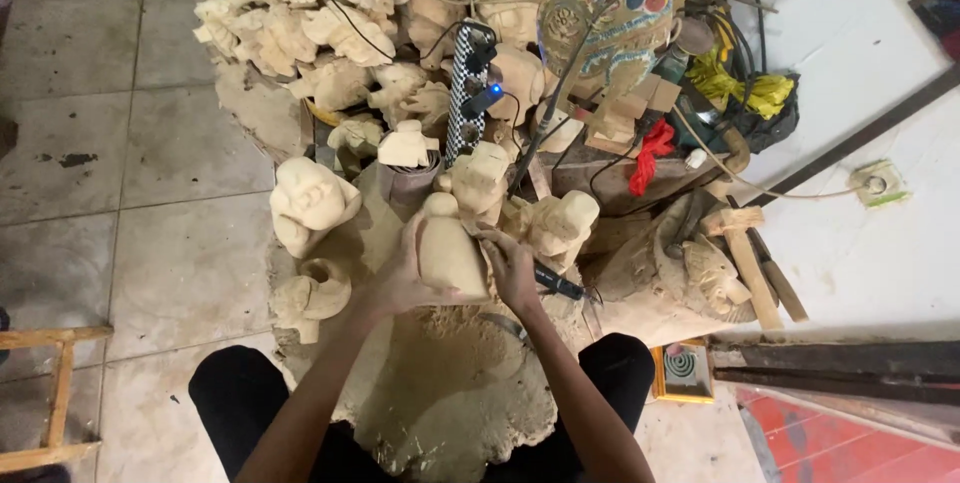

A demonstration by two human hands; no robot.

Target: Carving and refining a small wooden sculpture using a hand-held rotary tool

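I see the left hand (pixel 400 278) wrapped around the pale wooden figure (pixel 448 248), fingers curled against its left side and underside, holding it upright at frame centre. Right hand (pixel 512 268) sits at the figure's 3 o'clock, fingers pinched on a dark rotary tool (pixel 556 283) whose tip meets the figure's right edge. Sawdust heap (pixel 450 383) lies at 6 o'clock, between the knees. Tight at 12 o'clock: a pile of unfinished carvings (pixel 330 23) and a checkered power strip (pixel 467 93) sit close. Round-headed carving (pixel 308 205) at 9 o'clock, near the left wrist; another carving (pixel 560 225) just beside the right hand at 2 o'clock. Wooden mallet (pixel 745 263) at 3 o'clock, well apart. Open room is only the tiled floor (pixel 120 163) far at 9 o'clock.
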